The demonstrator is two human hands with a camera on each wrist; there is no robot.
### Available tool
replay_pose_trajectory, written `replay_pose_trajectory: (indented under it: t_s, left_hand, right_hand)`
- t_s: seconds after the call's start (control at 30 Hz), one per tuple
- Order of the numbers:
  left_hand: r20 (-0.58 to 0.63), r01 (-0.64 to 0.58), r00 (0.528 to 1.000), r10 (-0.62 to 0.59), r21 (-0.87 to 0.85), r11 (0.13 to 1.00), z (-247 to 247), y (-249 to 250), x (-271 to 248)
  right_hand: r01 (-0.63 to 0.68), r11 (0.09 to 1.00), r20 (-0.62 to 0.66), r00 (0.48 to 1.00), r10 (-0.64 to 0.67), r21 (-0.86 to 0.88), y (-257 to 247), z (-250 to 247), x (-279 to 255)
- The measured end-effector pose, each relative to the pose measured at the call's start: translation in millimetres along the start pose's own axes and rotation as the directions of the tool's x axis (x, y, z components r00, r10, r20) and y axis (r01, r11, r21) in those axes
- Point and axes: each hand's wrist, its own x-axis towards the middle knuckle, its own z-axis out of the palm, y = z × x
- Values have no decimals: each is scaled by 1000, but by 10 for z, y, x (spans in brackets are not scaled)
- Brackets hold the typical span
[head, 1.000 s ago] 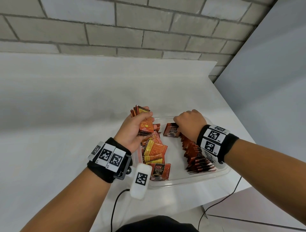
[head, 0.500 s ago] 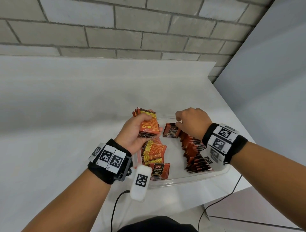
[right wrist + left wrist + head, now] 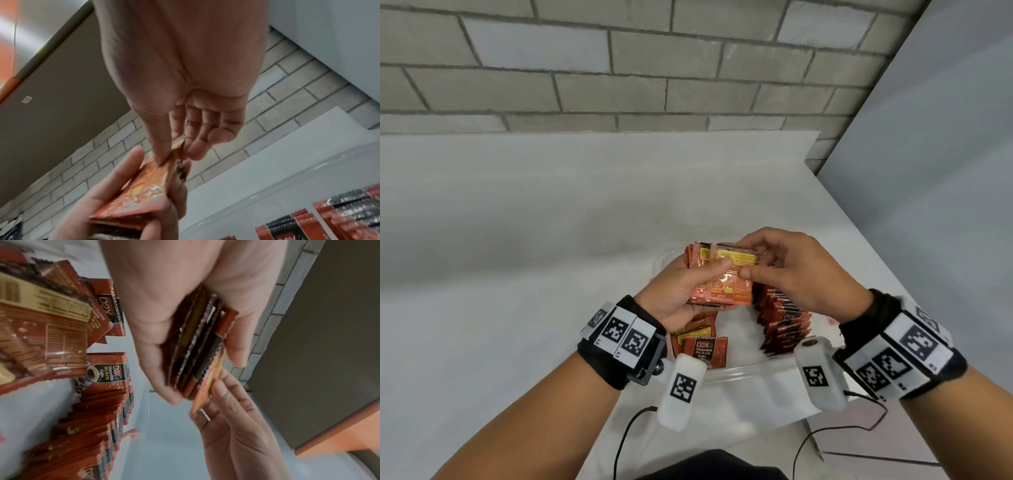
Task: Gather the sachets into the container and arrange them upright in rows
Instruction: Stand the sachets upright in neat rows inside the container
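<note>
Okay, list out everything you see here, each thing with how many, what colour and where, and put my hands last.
stack of sachets: several, exact count unclear, red-orange with yellow panels, held above the container.
row of sachets: many, red and black, standing on edge along the container's right side.
loose sachets: a few, red-orange, lying flat at the container's left side.
container: one, clear plastic, on the table near its front edge.
table: one, white, against the wall.
brick wall: one, grey, behind the table.
left hand: grips the stack.
right hand: fingers pinch the stack's top sachet.
</note>
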Motion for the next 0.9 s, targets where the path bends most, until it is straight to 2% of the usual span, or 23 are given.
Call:
replay_pose_trajectory:
  t_s: [0.1, 0.17, 0.27, 0.33, 0.43, 0.53, 0.63, 0.7, 0.77, 0.83, 0.9]
  left_hand:
    - [-55, 25, 998, -27, -34, 999, 2, -23, 1]
    - [-93, 24, 995, -31, -78, 997, -5, -35, 7]
    - [-75, -4, 997, -6, -141, 990, 23, -32, 0]
    - [-70, -27, 997, 14, -177, 984, 37, -23, -4]
    - [-60, -52, 997, 44, -134, 990, 47, -24, 2]
    - [-60, -68, 996, 64, -71, 995, 57, -40, 12]
    - [-62, -68, 996, 68, -5, 998, 75, -44, 8]
    - [-50, -61, 997, 63, 30, 998, 88, -45, -3]
    - [-52, -62, 997, 65, 51, 997, 84, -47, -4]
    - [-70, -60, 995, 65, 62, 996, 70, -39, -2]
    - [-91, -63, 994, 68, 53, 997, 27, -28, -6]
  right_hand:
    - [48, 999, -190, 981, -43, 21, 40, -56, -88]
    - [117, 993, -256, 960, -113, 1, 50, -39, -166]
    - [221, 967, -216, 946, -243, -125, 110, 88, -251]
    - [243, 956, -159, 950, -269, -163, 193, 154, -272]
    - [247, 944, -104, 956, -274, -218, 269, 171, -293]
    - [254, 943, -61, 960, -273, -216, 244, 141, -315]
    - [226, 954, -121, 960, -253, -199, 172, 53, -284]
    - [177, 944, -130, 967, -220, -279, 134, -1, -207]
    - [102, 945, -44, 992, -121, -311, 93, -20, -114]
    - [35, 966, 37, 999, -26, -256, 61, -31, -32]
    - [-2, 981, 57, 998, 13, -192, 59, -92, 36]
